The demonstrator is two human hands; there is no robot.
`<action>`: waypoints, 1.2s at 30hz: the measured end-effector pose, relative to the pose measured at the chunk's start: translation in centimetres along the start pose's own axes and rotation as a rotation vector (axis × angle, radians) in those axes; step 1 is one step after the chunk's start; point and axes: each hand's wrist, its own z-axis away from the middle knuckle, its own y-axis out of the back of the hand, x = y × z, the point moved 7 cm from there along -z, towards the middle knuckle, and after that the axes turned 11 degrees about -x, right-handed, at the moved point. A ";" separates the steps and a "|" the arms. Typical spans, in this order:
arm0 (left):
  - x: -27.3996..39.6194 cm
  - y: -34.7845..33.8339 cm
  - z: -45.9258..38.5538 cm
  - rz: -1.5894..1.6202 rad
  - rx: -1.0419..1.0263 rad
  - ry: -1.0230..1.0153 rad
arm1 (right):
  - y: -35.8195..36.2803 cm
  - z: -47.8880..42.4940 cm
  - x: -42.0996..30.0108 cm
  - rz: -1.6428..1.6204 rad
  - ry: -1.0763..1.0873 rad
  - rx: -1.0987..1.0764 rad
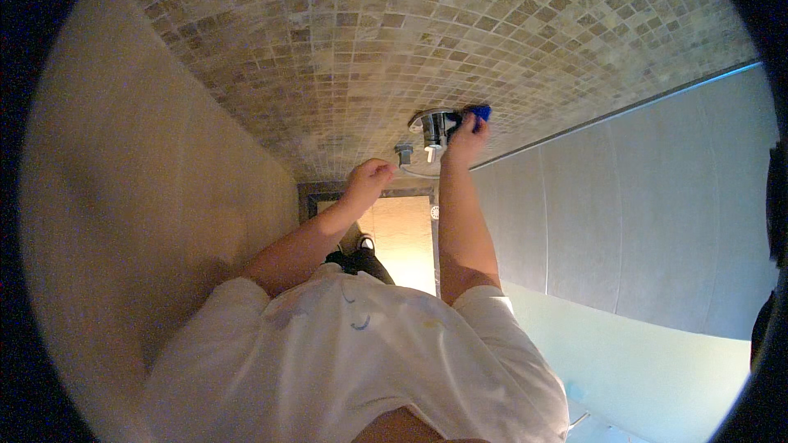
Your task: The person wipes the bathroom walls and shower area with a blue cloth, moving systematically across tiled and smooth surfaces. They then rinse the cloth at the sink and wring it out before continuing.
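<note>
Beside the chrome shower valve [434,129] on the mosaic-tiled wall, my right hand [468,140] grips a blue scrubbing pad or cloth [479,113]. The pad is at the valve's right side, close to the tiles; whether it touches them I cannot tell. My left hand [372,179] is raised to the lower left of the valve with its fingers curled. Just past its fingertips is a small dark wall fitting [404,152], from which a thin hose [418,173] curves to the right. Whether the left hand holds anything is not visible.
Small brown and beige mosaic tiles [381,31] cover the wall in front. A plain wall [154,166] stands close on the left, and large grey panels [585,197] run along the right. Below are a lit slatted floor [400,227], a round white drain cover [435,212] and my shoe [365,243].
</note>
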 end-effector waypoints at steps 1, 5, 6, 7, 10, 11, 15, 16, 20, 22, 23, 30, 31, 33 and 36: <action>0.0 0.3 0.1 0.039 0.007 -0.009 | -1.8 -0.2 -0.4 -0.022 0.036 -0.166; 0.2 1.7 0.8 0.068 0.045 -0.035 | -2.4 2.6 -3.6 0.352 0.523 0.013; -0.1 1.9 0.9 0.017 0.051 0.014 | -2.1 3.9 -4.7 0.364 0.742 0.091; -0.3 2.0 0.6 -0.002 0.051 0.067 | -2.8 3.5 -4.1 0.412 0.672 -0.045; 0.4 1.4 -1.0 -0.097 0.029 0.047 | -3.4 2.9 -3.9 0.467 0.721 -0.202; 1.0 0.9 -1.8 -0.180 0.020 0.030 | -3.3 2.9 -4.2 0.432 0.829 -0.216; 3.8 -1.5 -4.4 -0.093 -0.013 -0.078 | -2.5 0.7 -3.5 0.272 0.783 -0.299; 4.4 -1.7 -4.8 -0.105 0.000 -0.069 | -2.2 -0.2 -2.8 0.190 0.628 -0.301; 5.9 -2.0 -5.8 -0.218 0.031 -0.083 | -2.3 0.5 -3.3 0.276 0.607 -0.238; 5.8 -1.9 -6.0 -0.275 0.046 -0.095 | -3.8 2.2 -4.5 0.419 0.798 -0.324; 5.7 -1.9 -6.2 -0.289 0.043 -0.106 | -4.0 2.4 -4.8 0.441 0.813 -0.325; 5.3 -1.7 -7.1 -0.268 0.021 -0.108 | -3.2 0.9 -2.7 0.230 0.657 -0.283; 5.4 -1.7 -7.1 -0.240 0.004 -0.099 | -3.0 0.5 -2.0 0.185 0.604 -0.275; 5.4 -1.3 -6.8 -0.177 -0.013 -0.084 | -2.5 -0.2 -0.6 0.082 0.506 -0.245; 4.9 -0.4 -6.3 -0.194 -0.014 -0.072 | -2.6 -1.6 3.9 -0.440 0.023 -0.319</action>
